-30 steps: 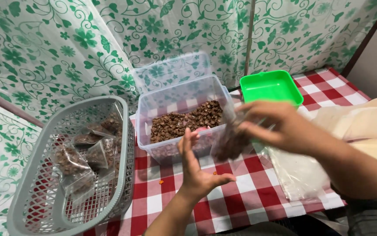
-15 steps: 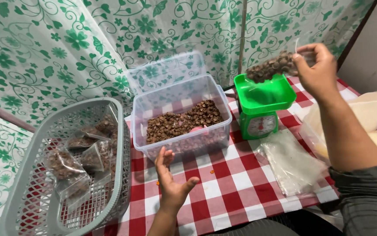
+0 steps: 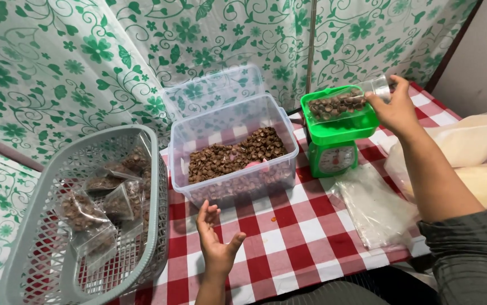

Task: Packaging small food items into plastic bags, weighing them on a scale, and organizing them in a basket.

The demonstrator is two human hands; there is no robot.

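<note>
My right hand (image 3: 395, 108) is at about 2 o'clock in the view, and its fingers are closed around the open end of a small clear bag (image 3: 342, 104) filled with brown pieces. The bag lies on the green tray of a small kitchen scale (image 3: 334, 148), which stands on the red and white checked tablecloth (image 3: 305, 237). I cannot tell if the bag rests fully on the tray or if I carry part of it.

My left hand (image 3: 216, 244) is at about 6 o'clock, with the palm turned up and the fingers spread loosely; it holds nothing. It hovers just in front of a clear plastic container (image 3: 229, 152), which is partly filled with the same brown pieces. The lid of the container stands behind it, leaning on the green flowered wall covering.

At 8 o'clock there is a grey plastic basket (image 3: 147, 226) with several filled small bags (image 3: 85, 212) inside. At 4 o'clock, empty clear bags (image 3: 376, 206) lie flat on the cloth, near my right forearm.
</note>
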